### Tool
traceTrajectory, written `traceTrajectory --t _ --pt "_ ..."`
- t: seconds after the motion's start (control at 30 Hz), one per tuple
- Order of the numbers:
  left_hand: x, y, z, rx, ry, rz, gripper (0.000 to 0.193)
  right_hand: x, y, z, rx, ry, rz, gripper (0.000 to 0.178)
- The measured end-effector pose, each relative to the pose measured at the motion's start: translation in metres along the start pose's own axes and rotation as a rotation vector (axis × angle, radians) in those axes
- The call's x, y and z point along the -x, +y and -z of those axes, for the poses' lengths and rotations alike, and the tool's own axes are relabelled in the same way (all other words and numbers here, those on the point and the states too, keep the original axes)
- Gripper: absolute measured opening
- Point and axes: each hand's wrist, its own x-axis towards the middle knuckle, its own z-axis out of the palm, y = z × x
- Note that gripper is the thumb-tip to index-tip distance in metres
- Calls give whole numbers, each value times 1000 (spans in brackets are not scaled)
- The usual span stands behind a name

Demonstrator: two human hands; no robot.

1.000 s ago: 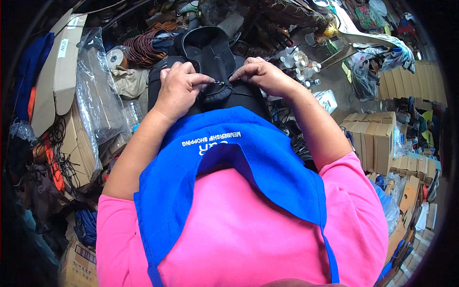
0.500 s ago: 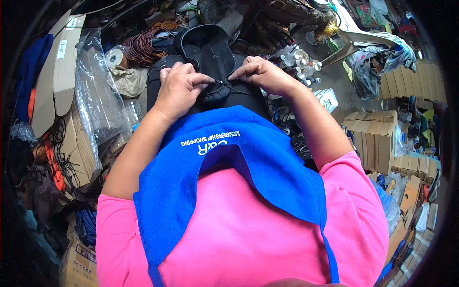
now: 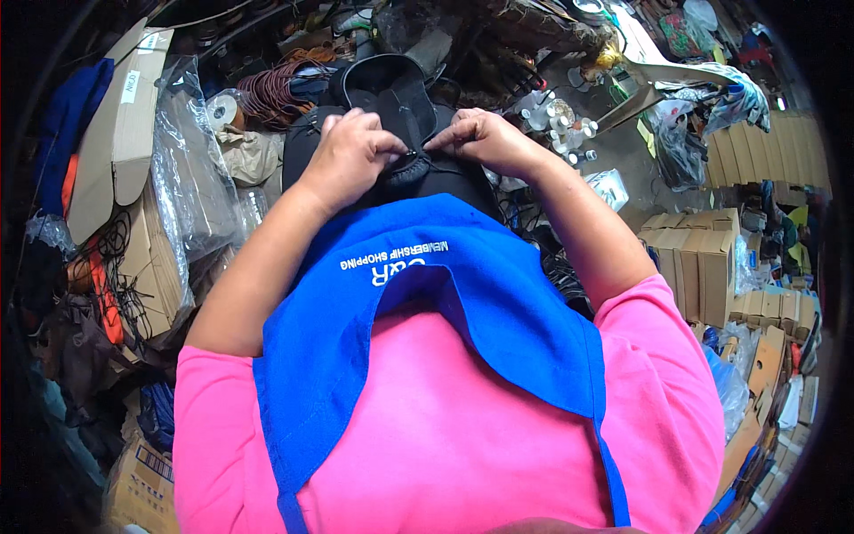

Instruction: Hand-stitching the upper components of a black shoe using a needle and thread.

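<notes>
We look down on a bright pink short-sleeved cotton shirt [image 3: 498, 418], largest of all, under a royal-blue cloth apron [image 3: 525, 307]. Beyond the apron, at far centre, a black, open-topped shoe upper [image 3: 405, 107] lies over dark clothing, its rounded toe towards us. A bare left hand [image 3: 356, 156] seems to pinch a tiny dark glinting piece [image 3: 411, 153], thumb and forefinger closed together. The right hand [image 3: 480, 141] points in from the right, fingertips nearly meeting at the toe's edge; we cannot tell whether they grip anything. Pleats already ripple the toe's edge, so we judge the work partway; how much remains is hidden.
</notes>
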Motion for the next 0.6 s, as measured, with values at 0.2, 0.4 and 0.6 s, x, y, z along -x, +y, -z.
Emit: traceTrajectory --t 0.2,0.4,0.6 --pt "13 -1 2 31 21 137 20 14 -11 -7 178 161 29 24" --pt "3 -12 -1 145 1 181 15 9 -8 -2 -31 66 -57 27" --pt "0 -12 -6 122 -3 148 16 3 0 -1 -157 -18 -87 29"
